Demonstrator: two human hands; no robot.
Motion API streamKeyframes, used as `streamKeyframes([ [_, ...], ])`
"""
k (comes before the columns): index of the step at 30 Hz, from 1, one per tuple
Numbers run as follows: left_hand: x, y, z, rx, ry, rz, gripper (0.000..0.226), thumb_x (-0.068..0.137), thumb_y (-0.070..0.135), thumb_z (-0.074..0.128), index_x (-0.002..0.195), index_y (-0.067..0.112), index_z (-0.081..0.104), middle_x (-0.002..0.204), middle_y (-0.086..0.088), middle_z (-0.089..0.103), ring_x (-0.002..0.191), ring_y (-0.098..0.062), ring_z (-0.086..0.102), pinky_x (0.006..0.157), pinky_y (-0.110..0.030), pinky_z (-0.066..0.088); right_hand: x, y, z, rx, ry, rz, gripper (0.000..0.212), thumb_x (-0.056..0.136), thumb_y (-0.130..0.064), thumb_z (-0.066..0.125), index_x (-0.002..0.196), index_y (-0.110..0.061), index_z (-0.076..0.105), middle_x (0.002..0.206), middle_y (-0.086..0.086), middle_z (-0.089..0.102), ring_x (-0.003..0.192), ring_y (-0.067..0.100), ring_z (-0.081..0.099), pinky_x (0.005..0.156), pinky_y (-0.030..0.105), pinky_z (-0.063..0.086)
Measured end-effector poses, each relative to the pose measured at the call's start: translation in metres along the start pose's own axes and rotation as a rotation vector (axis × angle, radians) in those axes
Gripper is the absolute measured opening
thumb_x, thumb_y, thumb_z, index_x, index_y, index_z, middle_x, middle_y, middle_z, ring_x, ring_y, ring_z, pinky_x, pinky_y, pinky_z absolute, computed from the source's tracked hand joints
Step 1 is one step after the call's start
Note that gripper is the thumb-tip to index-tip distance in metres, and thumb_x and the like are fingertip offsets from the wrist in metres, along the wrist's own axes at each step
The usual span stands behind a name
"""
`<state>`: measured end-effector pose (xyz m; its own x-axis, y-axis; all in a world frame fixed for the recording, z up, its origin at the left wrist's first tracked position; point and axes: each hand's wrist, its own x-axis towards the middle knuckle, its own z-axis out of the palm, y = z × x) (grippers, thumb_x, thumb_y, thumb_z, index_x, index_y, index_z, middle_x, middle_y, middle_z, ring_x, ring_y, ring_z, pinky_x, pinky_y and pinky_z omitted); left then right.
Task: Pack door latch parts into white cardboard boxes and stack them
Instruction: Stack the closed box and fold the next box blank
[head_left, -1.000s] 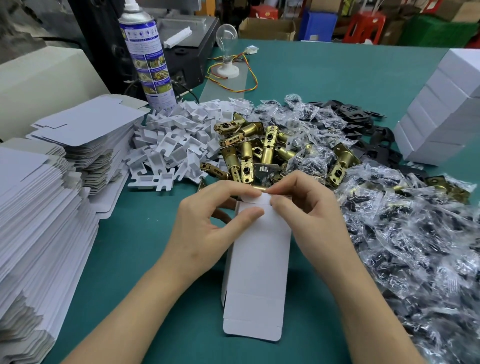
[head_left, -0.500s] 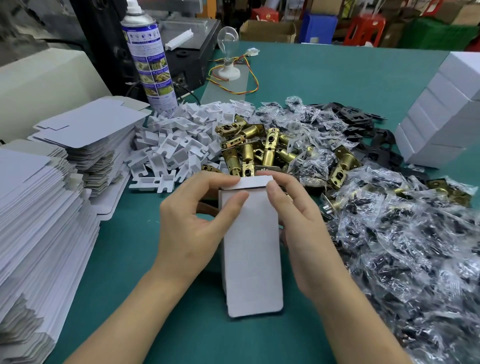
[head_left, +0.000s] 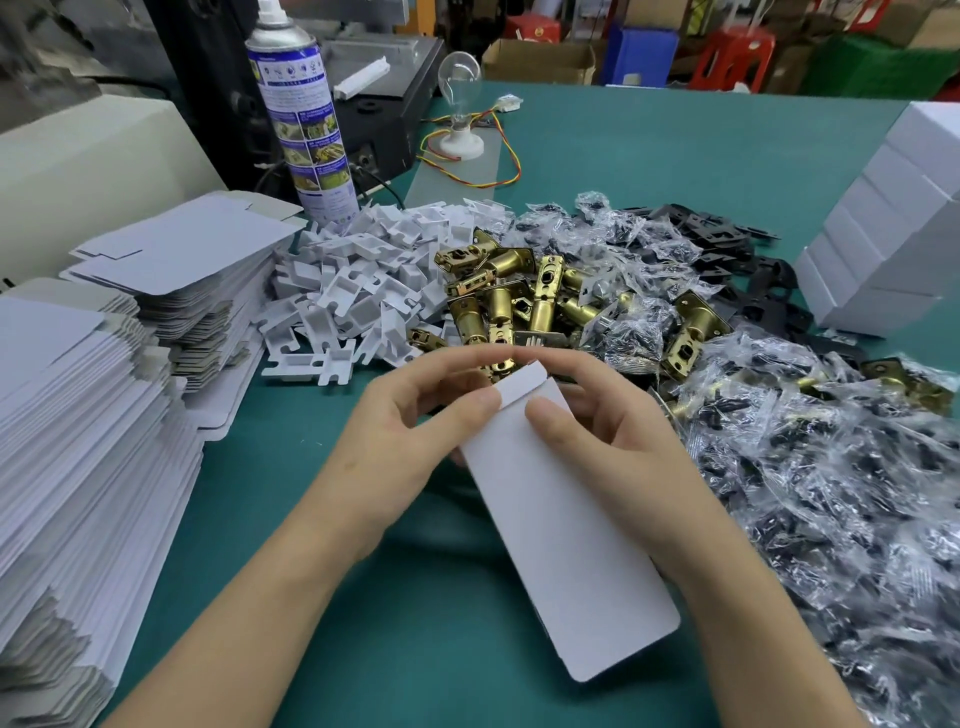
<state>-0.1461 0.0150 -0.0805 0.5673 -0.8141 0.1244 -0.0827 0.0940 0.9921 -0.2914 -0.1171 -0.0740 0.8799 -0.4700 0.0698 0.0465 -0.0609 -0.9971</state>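
Note:
I hold a white cardboard box (head_left: 561, 525) above the green table, its long side running from my fingers down toward me, tilted to the right. My left hand (head_left: 410, 436) grips its far end from the left, thumb on the end flap. My right hand (head_left: 613, 441) grips the same end from the right, thumb pressed on the top face. Behind the box lies a heap of brass door latches (head_left: 524, 301). White plastic inserts (head_left: 363, 291) are piled to their left. Clear bags of black screws (head_left: 810, 467) spread to the right.
Tall stacks of flat white box blanks (head_left: 78, 447) fill the left side. Finished white boxes (head_left: 893, 228) are stacked at the far right. A spray can (head_left: 306, 124) and a light bulb on a stand (head_left: 460, 104) stand at the back. Black plates (head_left: 727, 244) lie behind the bags.
The box was lifted off the table and swung so its near end points right. Both thumbs stayed at the far end flap.

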Motion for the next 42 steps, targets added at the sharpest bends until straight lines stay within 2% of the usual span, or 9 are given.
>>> streamKeyframes([
  [5, 0.0, 0.002, -0.001, 0.016, 0.095, 0.041, 0.019, 0.089, 0.037, 0.072, 0.105, 0.038, 0.082, 0.109, 0.003, 0.078, 0.102, -0.012, 0.07, 0.087, -0.023, 0.056, 0.0, 0.001, -0.001, 0.055, -0.087, -0.015, 0.05, 0.099, -0.028, 0.06, 0.146, -0.036, 0.046, 0.122, 0.001, 0.075, 0.107, 0.024, 0.073, 0.083, 0.039, 0.062],
  [9, -0.001, 0.003, 0.0, -0.015, 0.089, 0.043, 0.009, 0.087, 0.035, 0.075, 0.094, 0.034, 0.08, 0.1, 0.005, 0.078, 0.093, -0.006, 0.07, 0.08, -0.016, 0.052, 0.0, 0.006, 0.001, 0.004, -0.099, -0.041, 0.05, 0.101, -0.034, 0.061, 0.148, -0.04, 0.045, 0.128, 0.0, 0.073, 0.112, 0.027, 0.071, 0.09, 0.052, 0.06],
  [12, 0.0, 0.003, 0.0, -0.034, 0.093, 0.029, 0.002, 0.087, 0.033, 0.077, 0.088, 0.033, 0.078, 0.095, 0.006, 0.076, 0.089, -0.006, 0.068, 0.078, -0.015, 0.051, 0.0, 0.008, 0.002, -0.02, -0.113, -0.047, 0.049, 0.102, -0.037, 0.058, 0.148, -0.042, 0.045, 0.131, 0.0, 0.071, 0.113, 0.026, 0.07, 0.092, 0.054, 0.059],
  [18, 0.0, 0.003, -0.001, -0.063, 0.085, 0.027, 0.011, 0.081, 0.041, 0.074, 0.085, 0.032, 0.075, 0.095, 0.007, 0.077, 0.088, -0.006, 0.067, 0.079, -0.015, 0.052, 0.001, 0.008, 0.003, -0.02, -0.112, -0.05, 0.045, 0.103, -0.032, 0.056, 0.148, -0.038, 0.049, 0.13, 0.001, 0.071, 0.116, 0.027, 0.069, 0.098, 0.06, 0.055],
  [24, 0.001, 0.001, -0.002, -0.066, 0.082, 0.033, 0.008, 0.081, 0.041, 0.074, 0.082, 0.033, 0.073, 0.093, 0.009, 0.076, 0.087, -0.006, 0.067, 0.077, -0.015, 0.052, 0.0, 0.007, 0.002, -0.005, -0.149, -0.041, 0.044, 0.104, -0.027, 0.054, 0.146, -0.035, 0.049, 0.126, 0.004, 0.073, 0.114, 0.028, 0.07, 0.095, 0.056, 0.057],
  [28, 0.001, 0.002, -0.004, -0.058, 0.054, 0.014, 0.013, 0.081, 0.041, 0.074, 0.083, 0.028, 0.072, 0.088, 0.008, 0.074, 0.082, -0.006, 0.065, 0.073, -0.015, 0.05, 0.001, 0.011, 0.0, 0.009, -0.115, -0.018, 0.033, 0.098, -0.038, 0.062, 0.128, -0.038, 0.051, 0.11, 0.007, 0.077, 0.095, 0.029, 0.073, 0.078, 0.05, 0.058],
  [33, 0.002, 0.002, -0.006, -0.064, 0.028, -0.008, 0.007, 0.083, 0.026, 0.078, 0.08, 0.029, 0.073, 0.086, 0.007, 0.074, 0.081, -0.005, 0.066, 0.074, -0.015, 0.051, 0.001, 0.013, -0.004, 0.017, -0.166, -0.013, 0.04, 0.099, -0.041, 0.061, 0.135, -0.04, 0.043, 0.122, 0.004, 0.075, 0.105, 0.032, 0.072, 0.087, 0.057, 0.059],
  [36, 0.002, 0.002, -0.007, -0.063, 0.02, -0.017, 0.007, 0.085, 0.022, 0.074, 0.08, 0.027, 0.074, 0.087, 0.006, 0.075, 0.081, -0.006, 0.067, 0.075, -0.016, 0.052, 0.001, 0.012, -0.004, -0.022, -0.178, -0.014, 0.04, 0.1, -0.042, 0.059, 0.137, -0.039, 0.043, 0.123, 0.002, 0.075, 0.106, 0.03, 0.072, 0.086, 0.054, 0.059],
  [42, 0.001, 0.002, -0.007, -0.004, 0.035, 0.013, 0.007, 0.081, 0.037, 0.079, 0.081, 0.031, 0.075, 0.09, 0.006, 0.076, 0.084, -0.006, 0.068, 0.075, -0.016, 0.052, 0.0, 0.011, 0.001, -0.169, -0.137, -0.038, 0.032, 0.104, -0.037, 0.054, 0.134, -0.045, 0.047, 0.122, -0.007, 0.074, 0.103, 0.018, 0.074, 0.084, 0.055, 0.061],
])
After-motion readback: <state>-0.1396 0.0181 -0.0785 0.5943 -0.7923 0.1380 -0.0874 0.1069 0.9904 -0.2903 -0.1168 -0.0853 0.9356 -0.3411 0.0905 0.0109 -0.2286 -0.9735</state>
